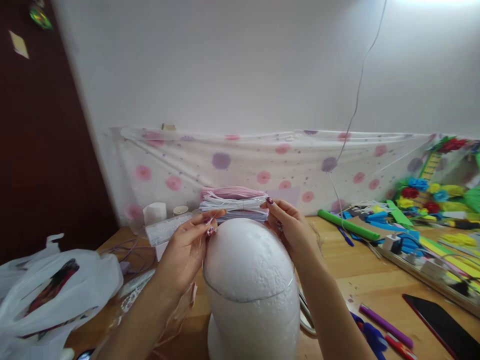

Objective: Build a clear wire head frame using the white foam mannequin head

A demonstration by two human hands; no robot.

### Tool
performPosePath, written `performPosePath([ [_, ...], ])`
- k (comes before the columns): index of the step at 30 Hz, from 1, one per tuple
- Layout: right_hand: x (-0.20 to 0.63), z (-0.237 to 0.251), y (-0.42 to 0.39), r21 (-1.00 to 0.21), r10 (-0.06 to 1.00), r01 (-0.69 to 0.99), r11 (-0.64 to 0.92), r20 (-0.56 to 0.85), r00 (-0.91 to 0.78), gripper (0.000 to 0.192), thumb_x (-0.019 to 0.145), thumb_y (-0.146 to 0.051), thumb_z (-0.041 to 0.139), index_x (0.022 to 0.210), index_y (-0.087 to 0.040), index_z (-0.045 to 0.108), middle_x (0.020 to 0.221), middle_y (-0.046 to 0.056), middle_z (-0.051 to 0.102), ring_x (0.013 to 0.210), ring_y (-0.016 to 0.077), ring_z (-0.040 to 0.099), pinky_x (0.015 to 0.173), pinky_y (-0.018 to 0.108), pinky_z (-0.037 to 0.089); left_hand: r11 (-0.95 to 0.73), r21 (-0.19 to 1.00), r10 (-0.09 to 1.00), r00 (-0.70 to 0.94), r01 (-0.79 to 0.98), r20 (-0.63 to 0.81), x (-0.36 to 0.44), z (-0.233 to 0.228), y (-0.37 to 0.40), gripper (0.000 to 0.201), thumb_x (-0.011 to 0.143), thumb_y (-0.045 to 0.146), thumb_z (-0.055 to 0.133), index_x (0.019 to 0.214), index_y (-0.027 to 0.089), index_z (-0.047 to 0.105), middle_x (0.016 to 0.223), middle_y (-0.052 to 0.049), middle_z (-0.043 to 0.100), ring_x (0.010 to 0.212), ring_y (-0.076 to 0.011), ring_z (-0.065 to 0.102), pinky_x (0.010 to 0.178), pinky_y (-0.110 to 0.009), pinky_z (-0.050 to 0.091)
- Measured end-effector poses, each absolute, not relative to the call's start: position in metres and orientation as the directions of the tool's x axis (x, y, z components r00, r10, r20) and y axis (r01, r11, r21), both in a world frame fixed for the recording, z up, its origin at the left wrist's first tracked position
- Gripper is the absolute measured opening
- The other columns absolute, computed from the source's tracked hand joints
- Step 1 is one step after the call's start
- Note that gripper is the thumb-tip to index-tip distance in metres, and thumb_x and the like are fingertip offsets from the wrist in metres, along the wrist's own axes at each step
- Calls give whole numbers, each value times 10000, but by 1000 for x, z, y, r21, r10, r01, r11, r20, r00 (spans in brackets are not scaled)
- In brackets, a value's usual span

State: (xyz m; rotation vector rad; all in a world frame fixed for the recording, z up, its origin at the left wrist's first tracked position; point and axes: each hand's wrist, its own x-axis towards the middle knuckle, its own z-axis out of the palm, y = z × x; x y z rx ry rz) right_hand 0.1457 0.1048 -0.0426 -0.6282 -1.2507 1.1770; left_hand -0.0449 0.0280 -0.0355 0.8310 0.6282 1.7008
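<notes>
A white foam head [251, 260] stands on the wooden table in front of me. A thin wire [249, 301] curves around its near side. My left hand [191, 240] is at the upper left of the foam head, thumb and fingers pinched on the thin wire. Across from it, my right hand [290, 227] pinches a thin wire between thumb and forefinger at the upper right. The far side of the foam head is hidden, so I cannot tell whether both hands hold the same piece.
Behind the head lie bundles of pink and white strips [234, 204]. At left is a white plastic bag [90, 285]. On the right are a green roll [348, 225], a power strip [408, 270], a purple marker [386, 326] and a phone [442, 320].
</notes>
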Motion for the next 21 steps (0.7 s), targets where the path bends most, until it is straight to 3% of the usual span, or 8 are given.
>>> performPosePath([
  [8, 145, -37, 104, -894, 930, -358, 270, 338, -142, 365, 633, -515, 825, 728, -182, 709, 495, -83, 315, 484, 79, 222, 506, 266, 173, -235, 741, 971, -193, -629, 144, -44, -31, 26, 250, 683, -31, 565, 761, 53, 787, 673, -60, 649, 574, -71, 518, 565, -116, 509],
  [15, 160, -31, 109, -902, 854, -429, 53, 263, -448, 274, 668, -372, 789, 800, -134, 751, 501, -84, 278, 491, 82, 176, 490, 260, 162, -204, 640, 975, -213, -741, 65, -44, -32, 21, 294, 743, -39, 479, 801, -24, 766, 664, -94, 633, 574, -90, 542, 579, -157, 548],
  [21, 170, -31, 110, -859, 786, -512, -9, 310, -534, 240, 682, -270, 733, 863, -115, 762, 528, -79, 237, 517, 94, 133, 497, 259, 140, -202, 640, 977, -201, -741, 75, -41, -32, 25, 321, 764, -49, 444, 797, -27, 762, 615, -82, 602, 556, -91, 537, 567, -156, 545],
])
